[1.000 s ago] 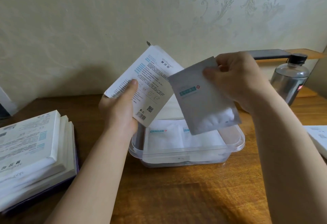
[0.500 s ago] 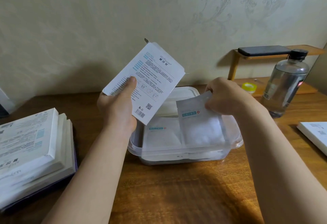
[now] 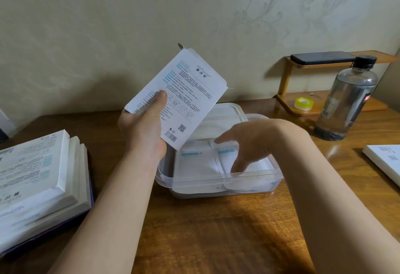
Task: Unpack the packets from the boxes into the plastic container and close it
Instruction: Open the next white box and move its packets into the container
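Head view: the left hand (image 3: 142, 130) grips a white printed cardboard box (image 3: 179, 98), tilted, hiding the back-left corner of the clear plastic container (image 3: 216, 181) on the brown wooden worktop (image 3: 216, 230). The right hand (image 3: 249, 143), fingers spread and holding nothing, hovers over the white flat packets (image 3: 194, 163) inside. A stack of white boxes (image 3: 36, 172) lies left, and a clear black-capped bottle (image 3: 346, 100) stands right.

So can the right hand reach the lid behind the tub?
Probably yes. The right hand is open and empty over the container, and the lid lies just behind it. Only the box in the left hand overhangs its left part.
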The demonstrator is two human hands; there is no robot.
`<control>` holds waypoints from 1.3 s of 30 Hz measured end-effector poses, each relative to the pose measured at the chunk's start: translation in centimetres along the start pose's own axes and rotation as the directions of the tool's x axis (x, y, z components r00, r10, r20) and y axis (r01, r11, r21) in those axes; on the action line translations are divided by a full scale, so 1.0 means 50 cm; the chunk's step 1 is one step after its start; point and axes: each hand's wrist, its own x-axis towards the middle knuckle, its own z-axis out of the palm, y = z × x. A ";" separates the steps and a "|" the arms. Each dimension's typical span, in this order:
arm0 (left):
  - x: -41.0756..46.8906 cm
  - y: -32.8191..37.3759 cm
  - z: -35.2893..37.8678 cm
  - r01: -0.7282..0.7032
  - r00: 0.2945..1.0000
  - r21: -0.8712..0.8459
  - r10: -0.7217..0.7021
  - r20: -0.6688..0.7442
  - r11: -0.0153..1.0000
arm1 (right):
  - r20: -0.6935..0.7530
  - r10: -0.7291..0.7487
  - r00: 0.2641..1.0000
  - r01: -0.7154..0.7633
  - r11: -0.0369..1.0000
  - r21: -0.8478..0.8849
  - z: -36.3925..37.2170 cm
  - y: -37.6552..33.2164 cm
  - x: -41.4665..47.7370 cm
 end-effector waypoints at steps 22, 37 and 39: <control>0.005 -0.002 -0.002 0.018 1.000 0.008 -0.018 0.007 1.000 | 0.077 0.138 0.987 -0.121 0.972 -0.202 0.012 -0.030 0.004; 0.003 -0.003 0.000 -0.001 1.000 -0.017 0.001 0.028 1.000 | 0.121 0.098 0.988 -0.075 0.980 -0.185 0.030 -0.040 0.028; 0.003 0.000 0.000 0.013 0.998 0.000 -0.013 0.058 1.000 | 0.042 0.104 0.994 -0.103 0.994 -0.037 0.008 -0.022 0.002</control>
